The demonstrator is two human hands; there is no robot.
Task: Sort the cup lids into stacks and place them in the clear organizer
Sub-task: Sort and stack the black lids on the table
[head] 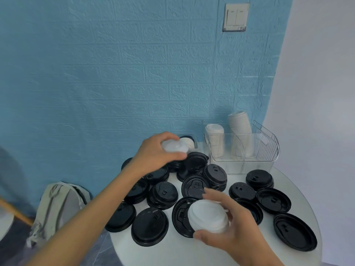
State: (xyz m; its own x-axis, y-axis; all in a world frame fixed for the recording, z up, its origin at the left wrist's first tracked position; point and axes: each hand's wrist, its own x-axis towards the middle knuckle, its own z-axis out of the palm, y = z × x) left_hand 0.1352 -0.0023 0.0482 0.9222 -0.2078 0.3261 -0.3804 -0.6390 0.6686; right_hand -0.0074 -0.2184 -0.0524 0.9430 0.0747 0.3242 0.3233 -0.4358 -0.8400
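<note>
At mid-frame the left hand (pixel 153 152) gripped a white lid (pixel 173 146); at lower centre the right hand (pixel 228 227) held a white lid stack (pixel 208 215). The clear organizer (pixel 269 148) stood to the upper right, nearer the right hand, beyond the black lids (pixel 215 174).

**Lids, stacks and containers by number**

Two hands show: the left hand (pixel 153 152) and the right hand (pixel 230 233). Each holds one small stack of white lids, (pixel 173 146) and (pixel 208 215). Two tall white lid stacks (pixel 215 143) stand in one clear organizer (pixel 269 150). Roughly seventeen black lids (pixel 149 225) lie on one desk (pixel 172 252); overlaps blur the exact count. One backpack (pixel 57 204) sits beside it.
</note>
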